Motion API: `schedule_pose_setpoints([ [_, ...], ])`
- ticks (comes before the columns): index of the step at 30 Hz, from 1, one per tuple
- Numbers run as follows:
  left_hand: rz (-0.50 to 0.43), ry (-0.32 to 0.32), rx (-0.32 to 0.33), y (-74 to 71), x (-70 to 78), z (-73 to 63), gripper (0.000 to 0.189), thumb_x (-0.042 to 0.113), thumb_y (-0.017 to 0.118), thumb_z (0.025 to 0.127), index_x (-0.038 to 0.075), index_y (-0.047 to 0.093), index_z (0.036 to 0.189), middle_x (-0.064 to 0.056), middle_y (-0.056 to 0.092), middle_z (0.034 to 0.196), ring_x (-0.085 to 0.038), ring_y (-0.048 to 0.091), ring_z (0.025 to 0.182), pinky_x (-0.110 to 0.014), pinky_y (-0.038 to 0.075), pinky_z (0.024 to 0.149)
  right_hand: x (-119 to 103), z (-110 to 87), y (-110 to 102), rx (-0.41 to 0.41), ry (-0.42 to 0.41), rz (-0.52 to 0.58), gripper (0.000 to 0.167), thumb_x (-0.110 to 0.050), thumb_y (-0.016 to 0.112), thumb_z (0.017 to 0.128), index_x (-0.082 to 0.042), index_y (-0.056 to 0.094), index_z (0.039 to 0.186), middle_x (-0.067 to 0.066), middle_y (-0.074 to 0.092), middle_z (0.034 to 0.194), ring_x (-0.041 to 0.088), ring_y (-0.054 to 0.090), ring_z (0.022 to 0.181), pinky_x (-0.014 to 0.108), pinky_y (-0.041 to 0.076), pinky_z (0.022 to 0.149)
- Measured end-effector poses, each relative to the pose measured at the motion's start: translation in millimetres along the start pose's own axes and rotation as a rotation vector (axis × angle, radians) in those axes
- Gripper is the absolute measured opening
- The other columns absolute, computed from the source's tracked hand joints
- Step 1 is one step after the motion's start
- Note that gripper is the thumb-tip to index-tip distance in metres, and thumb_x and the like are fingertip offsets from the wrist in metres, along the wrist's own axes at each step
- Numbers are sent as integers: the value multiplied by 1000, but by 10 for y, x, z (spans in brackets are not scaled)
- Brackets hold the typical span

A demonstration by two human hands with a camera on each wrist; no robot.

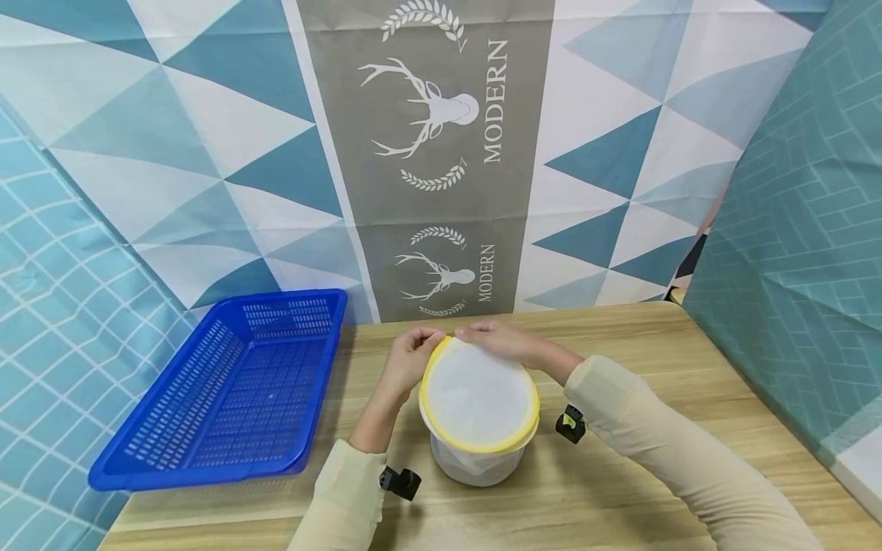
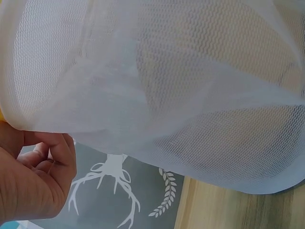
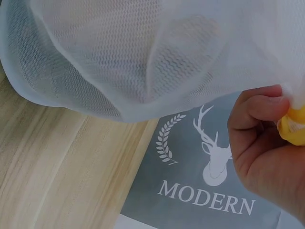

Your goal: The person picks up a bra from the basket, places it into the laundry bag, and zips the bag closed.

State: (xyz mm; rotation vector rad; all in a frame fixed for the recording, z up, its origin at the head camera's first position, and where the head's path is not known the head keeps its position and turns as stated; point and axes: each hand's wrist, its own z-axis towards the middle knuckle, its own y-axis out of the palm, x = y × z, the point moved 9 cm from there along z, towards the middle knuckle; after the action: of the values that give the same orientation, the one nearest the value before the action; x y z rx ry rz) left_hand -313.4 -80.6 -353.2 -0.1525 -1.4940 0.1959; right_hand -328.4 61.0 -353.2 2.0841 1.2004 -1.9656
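A round white mesh bag (image 1: 475, 394) with a yellow rim stands tilted on the table, its flat top facing up toward me. Its soft netted side (image 2: 209, 109) hangs in folds in the left wrist view. At the far left of the rim, my left hand (image 1: 405, 360) pinches the edge between thumb and curled fingers. My right hand (image 1: 501, 342) grips the far edge close by; in the right wrist view its fingers (image 3: 259, 107) curl against the white fabric and a yellow piece (image 3: 293, 126) of the rim. What lies inside the bag I cannot tell.
A blue plastic basket (image 1: 265, 398) with slotted walls stands to the left on the wooden table (image 1: 634, 490). Patterned cloth (image 1: 441, 207) with deer heads hangs behind the table. Black wrist cameras (image 1: 401, 484) sit by both cuffs, near the bag.
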Motion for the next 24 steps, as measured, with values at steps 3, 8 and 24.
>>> schedule_pose_setpoints([
  [3, 4, 4, -5, 3, -5, 5, 19, 16, 60, 92, -2, 66, 96, -2, 59, 76, -10, 52, 66, -21, 46, 59, -15, -2, 4, 0, -1, -20, 46, -43, 44, 97, -10, 55, 128, 10, 64, 111, 14, 65, 86, 29, 55, 74],
  [8, 3, 5, -20, 1, -1, -2, 19, 15, 59, 92, -2, 66, 97, -3, 59, 76, -10, 52, 66, -21, 46, 59, -46, -6, 8, -5, -11, -38, 48, -42, 44, 97, -7, 55, 128, 11, 65, 111, 14, 65, 85, 29, 55, 74],
  [24, 14, -15, -16, -46, 1, -52, 21, 18, 59, 93, -1, 66, 98, 0, 53, 71, -8, 46, 58, -18, 38, 47, -40, -56, -28, -7, 18, 31, 45, -38, 40, 99, -4, 55, 124, 12, 66, 100, 14, 65, 75, 31, 56, 68],
])
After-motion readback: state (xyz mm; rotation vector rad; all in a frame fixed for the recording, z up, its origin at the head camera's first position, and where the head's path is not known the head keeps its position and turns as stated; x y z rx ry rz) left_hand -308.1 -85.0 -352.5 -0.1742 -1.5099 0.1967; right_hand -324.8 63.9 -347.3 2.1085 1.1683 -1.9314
